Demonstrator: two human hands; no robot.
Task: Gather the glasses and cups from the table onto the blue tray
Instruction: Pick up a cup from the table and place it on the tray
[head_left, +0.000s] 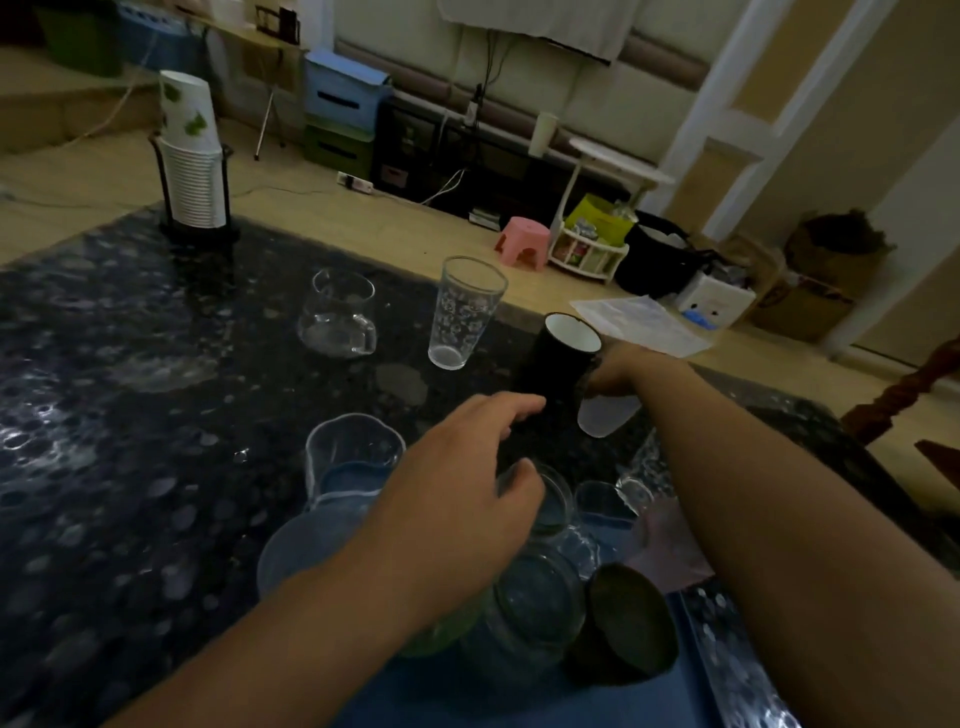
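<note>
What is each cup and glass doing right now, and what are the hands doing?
Black cup: tilted, gripped by right hand.
Frosted cup: tilted, under that hand.
Patterned glass: upright, empty, on table.
Glass pitcher: upright, empty, on table.
Paper cups: stacked in holder.
Left hand: open, reaching.

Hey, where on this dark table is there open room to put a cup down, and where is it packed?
Bare tabletop runs wide on the left, between the paper cup stack and the blue tray. A smaller gap lies between the glass pitcher and the near clear cup. The tray is crowded, and both hands work near the black mug.
</note>
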